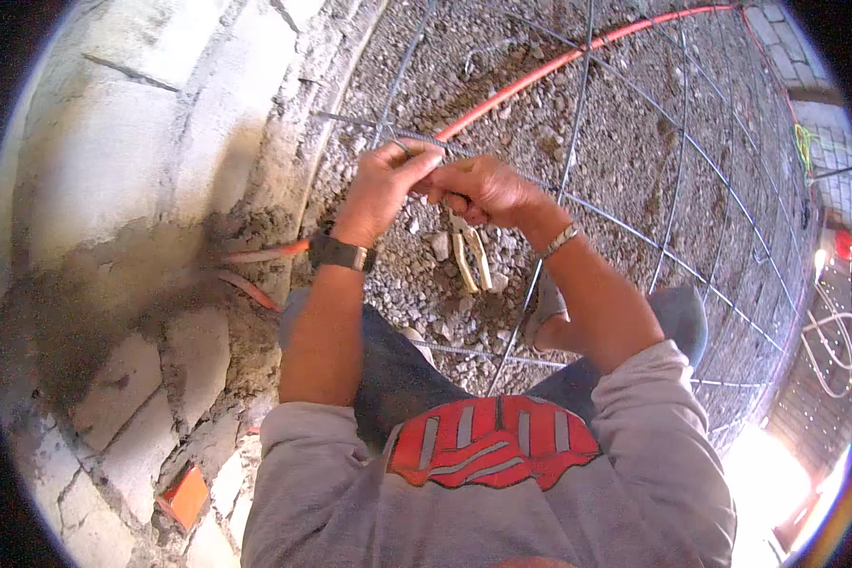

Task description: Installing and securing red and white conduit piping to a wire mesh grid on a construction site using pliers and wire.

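My left hand [395, 185] and my right hand [488, 189] meet above the gravel, fingertips almost touching. Both are closed in a pinch; what they hold is too small or hidden to make out. An orange hose-like conduit [530, 78] passes behind my hands, beside a steel bar of the rebar mesh [577, 123]. A short, thin dark wire-like piece [399, 146] shows at my left fingers. Just below my right fingers are pliers [471, 257] with cream handles, jaws toward that hand. Whether the pliers touch my fingers I cannot tell.
A stone and mortar wall [114, 142] rises along the left. From its base the conduit's lower stretch [265, 253] comes out, next to a reddish pipe end [248, 289]. An orange block [184, 496] sits lower left. Loose gravel [521, 133] lies under the mesh; my knees flank the work.
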{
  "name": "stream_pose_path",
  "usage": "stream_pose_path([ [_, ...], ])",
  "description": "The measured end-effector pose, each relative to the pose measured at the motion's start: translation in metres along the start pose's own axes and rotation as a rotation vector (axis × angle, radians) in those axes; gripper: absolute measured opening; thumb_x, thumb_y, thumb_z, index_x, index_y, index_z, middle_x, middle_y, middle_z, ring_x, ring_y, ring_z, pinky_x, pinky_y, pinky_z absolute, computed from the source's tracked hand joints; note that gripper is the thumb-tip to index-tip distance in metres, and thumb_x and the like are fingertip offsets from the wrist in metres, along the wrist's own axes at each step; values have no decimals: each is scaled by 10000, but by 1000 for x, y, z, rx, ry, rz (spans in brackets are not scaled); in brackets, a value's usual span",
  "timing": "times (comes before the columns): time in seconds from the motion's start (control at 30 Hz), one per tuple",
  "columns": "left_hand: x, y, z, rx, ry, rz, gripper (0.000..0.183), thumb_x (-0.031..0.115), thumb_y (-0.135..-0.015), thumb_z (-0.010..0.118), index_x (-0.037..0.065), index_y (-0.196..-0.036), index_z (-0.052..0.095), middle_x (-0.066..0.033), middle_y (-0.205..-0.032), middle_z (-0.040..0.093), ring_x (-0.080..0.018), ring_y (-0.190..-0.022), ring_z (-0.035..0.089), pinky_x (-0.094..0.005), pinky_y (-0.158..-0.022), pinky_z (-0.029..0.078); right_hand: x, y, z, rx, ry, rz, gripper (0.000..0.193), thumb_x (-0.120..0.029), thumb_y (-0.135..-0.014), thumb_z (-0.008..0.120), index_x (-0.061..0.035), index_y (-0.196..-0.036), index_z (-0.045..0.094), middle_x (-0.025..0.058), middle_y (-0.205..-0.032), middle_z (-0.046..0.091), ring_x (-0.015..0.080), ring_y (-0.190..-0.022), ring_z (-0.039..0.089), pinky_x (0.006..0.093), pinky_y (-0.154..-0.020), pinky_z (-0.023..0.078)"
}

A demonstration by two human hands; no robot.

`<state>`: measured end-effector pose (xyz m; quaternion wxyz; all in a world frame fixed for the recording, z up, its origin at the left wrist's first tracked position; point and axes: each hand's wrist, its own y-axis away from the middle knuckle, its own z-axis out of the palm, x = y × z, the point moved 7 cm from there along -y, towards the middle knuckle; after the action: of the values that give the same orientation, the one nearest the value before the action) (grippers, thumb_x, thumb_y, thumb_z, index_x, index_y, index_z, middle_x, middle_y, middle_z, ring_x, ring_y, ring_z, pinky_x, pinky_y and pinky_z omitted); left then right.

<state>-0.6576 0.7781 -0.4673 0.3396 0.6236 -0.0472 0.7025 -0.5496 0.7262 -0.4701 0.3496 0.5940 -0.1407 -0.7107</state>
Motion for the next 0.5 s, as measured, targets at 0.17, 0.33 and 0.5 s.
stream_pose_path([
  [0.17, -13, -3, -12, -5, -308, 101, 186, 150, -826, 626, 15, -951, 651, -95, -811, 657, -158, -708, 632, -282, -662, 500, 22, -10, -7, -44, 166, -2, 275, -261, -876, 563, -2, -821, 637, -14, -531, 488, 72, -397, 410, 225, -345, 287],
  [0.33, -38, 4, 13, -66, -942, 337, 191, 220, -815, 600, 37, -842, 645, -170, -817, 631, -336, -763, 613, -399, -670, 481, 48, -31, -1, -343, 1333, -181, 145, -135, -769, 571, -37, -811, 670, 85, -600, 612, 182, -456, 576, 337, -430, 457],
  [0.5, -65, -16, -36, -150, -1054, 32, 343, 382, -786, 644, 40, -791, 672, -171, -665, 618, -307, -623, 619, -402, -590, 480, 58, -32, -9, -97, 1226, -213, 173, -140, -735, 557, -41, -803, 683, 105, -643, 634, 186, -459, 585, 339, -474, 482],
])
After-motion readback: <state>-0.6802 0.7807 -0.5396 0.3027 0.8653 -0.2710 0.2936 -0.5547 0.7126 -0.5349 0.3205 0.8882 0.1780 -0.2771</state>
